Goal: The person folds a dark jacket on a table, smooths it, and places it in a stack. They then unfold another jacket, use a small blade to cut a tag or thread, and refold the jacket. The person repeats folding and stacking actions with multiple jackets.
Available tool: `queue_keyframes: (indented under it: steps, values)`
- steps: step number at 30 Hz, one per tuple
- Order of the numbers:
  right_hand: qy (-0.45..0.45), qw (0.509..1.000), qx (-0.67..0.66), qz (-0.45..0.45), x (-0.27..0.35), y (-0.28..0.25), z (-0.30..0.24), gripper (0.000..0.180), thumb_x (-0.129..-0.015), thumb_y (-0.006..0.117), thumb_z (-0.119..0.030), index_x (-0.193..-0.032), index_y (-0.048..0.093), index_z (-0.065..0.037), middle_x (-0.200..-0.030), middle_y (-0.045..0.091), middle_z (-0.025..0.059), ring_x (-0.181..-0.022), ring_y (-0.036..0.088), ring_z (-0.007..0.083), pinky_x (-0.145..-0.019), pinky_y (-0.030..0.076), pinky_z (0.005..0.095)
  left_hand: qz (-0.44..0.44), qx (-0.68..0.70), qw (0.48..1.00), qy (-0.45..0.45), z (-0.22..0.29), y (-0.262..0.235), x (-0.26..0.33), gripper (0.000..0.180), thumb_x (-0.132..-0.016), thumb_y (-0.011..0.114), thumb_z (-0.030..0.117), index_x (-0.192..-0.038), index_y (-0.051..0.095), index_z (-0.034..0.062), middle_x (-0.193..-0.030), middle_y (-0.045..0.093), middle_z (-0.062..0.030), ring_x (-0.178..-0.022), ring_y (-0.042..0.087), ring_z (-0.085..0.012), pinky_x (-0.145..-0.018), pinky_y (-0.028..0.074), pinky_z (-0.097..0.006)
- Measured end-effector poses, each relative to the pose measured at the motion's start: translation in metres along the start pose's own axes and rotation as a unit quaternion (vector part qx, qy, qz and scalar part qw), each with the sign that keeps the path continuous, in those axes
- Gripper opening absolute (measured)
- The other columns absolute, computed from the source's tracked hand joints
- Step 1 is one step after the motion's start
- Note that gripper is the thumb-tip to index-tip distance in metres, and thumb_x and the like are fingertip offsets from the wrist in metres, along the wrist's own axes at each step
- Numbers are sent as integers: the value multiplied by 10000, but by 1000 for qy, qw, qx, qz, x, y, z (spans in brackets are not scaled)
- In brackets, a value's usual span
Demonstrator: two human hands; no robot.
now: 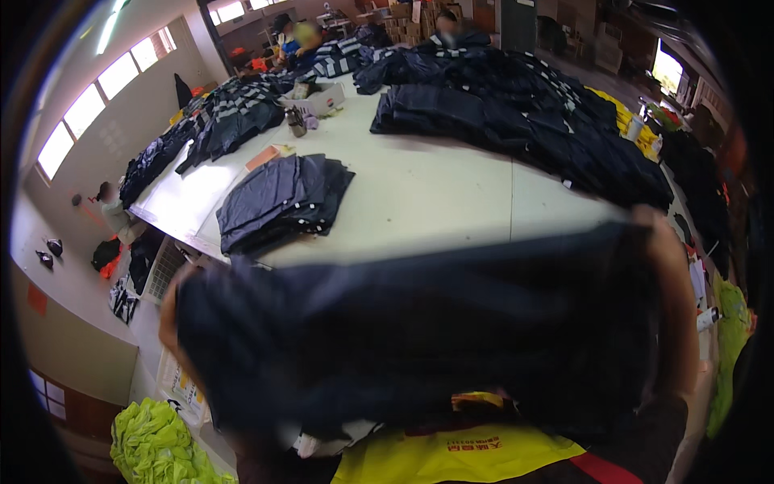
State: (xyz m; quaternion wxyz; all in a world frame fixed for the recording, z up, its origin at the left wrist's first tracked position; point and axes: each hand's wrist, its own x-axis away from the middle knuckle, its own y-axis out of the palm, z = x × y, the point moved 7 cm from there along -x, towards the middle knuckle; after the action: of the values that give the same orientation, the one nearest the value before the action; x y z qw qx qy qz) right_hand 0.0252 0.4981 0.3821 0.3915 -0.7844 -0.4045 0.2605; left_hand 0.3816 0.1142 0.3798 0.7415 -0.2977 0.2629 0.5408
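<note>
A dark navy garment (419, 323), its exact kind unclear, is stretched sideways in front of my body, blurred by motion. My left hand (175, 292) grips its upper left corner. At the upper right corner my right hand (655, 230) is closed on the cloth, fingers partly smeared. The fabric hangs between both hands and hides the table's near edge. Just beyond it, a stack of folded dark garments (282, 198) lies on the pale worktable (435, 189).
A long pile of dark garments (516, 121) covers the far right. Striped dark garments (234, 113) lie far left, near a white box (318, 101) and a bottle (296, 123). Bright yellow-green cloth (157, 444) is heaped at lower left. Other people (302, 40) are at the back.
</note>
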Motion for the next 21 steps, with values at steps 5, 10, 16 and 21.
queue_keyframes:
  steps: [5, 10, 16, 21]
  values:
    - [79, 930, -125, 336, -217, -121, 202, 277, -867, 505, -288, -882, 598, -28, -814, 611, 184, -770, 594, 323, -673, 462, 403, 17, -209, 936, 281, 13, 201, -125, 426, -831, 611, 230, -1197, 538, 25, -1106, 606, -188, -1008, 585, -327, -893, 443, -363]
    - [-10, 929, 132, 345, -222, -106, 266, 404, -866, 556, -394, -1022, 610, -26, -925, 653, 115, -811, 610, 229, -735, 473, 323, 9, -214, 922, 323, -50, 355, -110, 720, -822, 604, 394, -1361, 332, 2, -1222, 491, -242, -1169, 435, -375, -1015, 273, -438]
    - [123, 990, 4, 61, -84, 153, 289, 877, -730, 683, -500, -1341, 357, 37, -1380, 362, 255, -1290, 362, 340, -1064, 297, 383, -320, -336, 886, 9, -196, 360, 152, 762, -747, 658, 494, -1342, 411, 86, -1367, 390, -218, -1313, 293, -384, -1027, 185, -618]
    - [276, 945, 173, -17, -22, 273, 291, 1044, -614, 717, -581, -1388, 291, -24, -1448, 228, 250, -1355, 180, 400, -1030, 164, 607, -358, -427, 829, -43, -251, 353, 245, 741, -747, 643, 502, -1347, 425, 126, -1425, 303, -224, -1330, 262, -378, -1032, 177, -605]
